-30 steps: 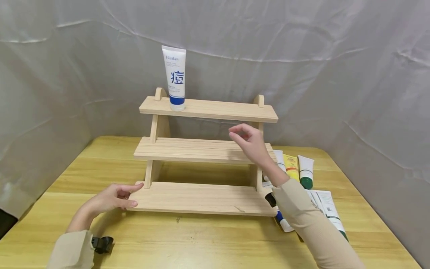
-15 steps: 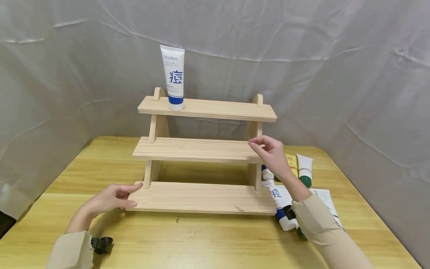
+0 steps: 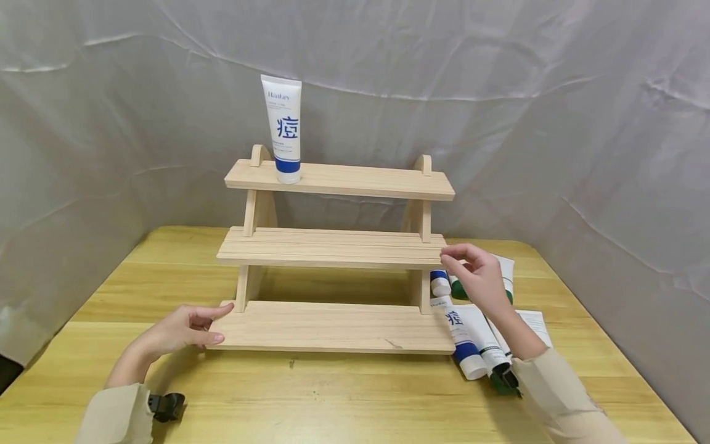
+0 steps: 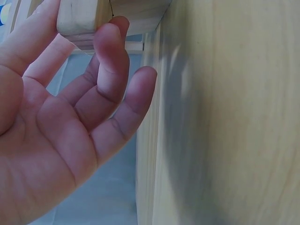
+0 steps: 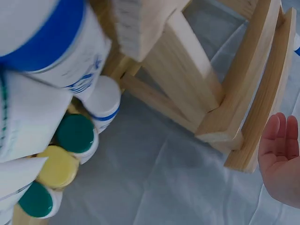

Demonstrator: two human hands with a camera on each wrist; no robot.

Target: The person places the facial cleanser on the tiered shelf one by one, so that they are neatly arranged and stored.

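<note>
A three-tier wooden display stand (image 3: 333, 327) stands on the table. My left hand (image 3: 174, 333) holds the left end of its bottom shelf, thumb on top. In the left wrist view, my fingers (image 4: 112, 70) bend in beside and under the shelf corner (image 4: 84, 18). On the top tier, toward the left, a white squeeze tube (image 3: 285, 123) with a blue band stands upright on its cap. My right hand (image 3: 479, 277), holding nothing, hovers by the right end of the middle shelf, fingers loosely bent and fingertips close to thumb. It partly covers the tubes behind it.
Several squeeze tubes lie right of the stand, among them a blue-banded white tube (image 3: 463, 342) against the bottom shelf's end. The right wrist view shows a green cap (image 5: 75, 132) and a yellow cap (image 5: 57, 166). A grey cloth (image 3: 355, 74) hangs behind the table.
My right hand has moved right and down, from above the middle shelf to beside its right end. My left hand keeps its place on the bottom shelf.
</note>
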